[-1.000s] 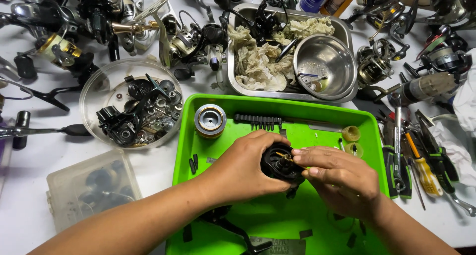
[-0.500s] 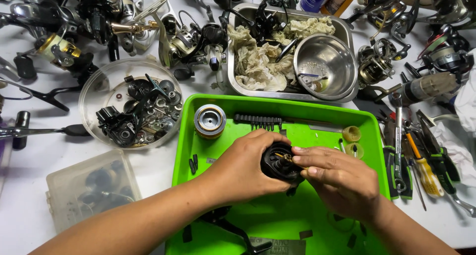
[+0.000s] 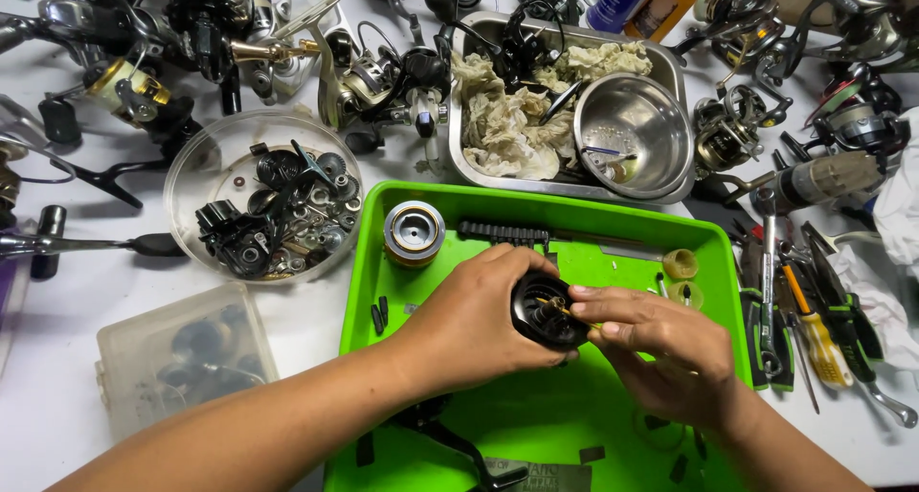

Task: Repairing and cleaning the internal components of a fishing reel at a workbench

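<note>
**A:** What are the hands doing?

**B:** Both hands meet over the middle of a bright green plastic tray (image 3: 402, 358) that sits at the near edge of the white tabletop (image 3: 57, 396). The left hand (image 3: 479, 324) has its grip wrapped around a round black fishing-reel part (image 3: 541, 310), cupping it from the left. The right hand (image 3: 661, 344) pinches a small brass-coloured piece (image 3: 558, 306) with fingertips narrowed, touching the black part's open face.

**B:** Compared with the views a second and half a second ago, almost nothing has changed. Both hands stay in the same place, the black part remains clamped, and the fingertips are still at its centre.

**A:** What does that suggest?

**B:** I judge this to be slow, fine work inside the part, not a reach or a swap of tools.

**A:** What lies around it?

**B:** On the tray's far left corner stands a silver and gold spool (image 3: 414, 232). Beyond the tray's far edge is a metal pan holding crumpled rags (image 3: 507, 119) and a shiny steel bowl (image 3: 637, 133). Towards the tabletop's left edge sits a clear round dish of black reel parts (image 3: 263, 200). Screwdrivers and pliers (image 3: 804, 315) lie along the right edge.
</note>
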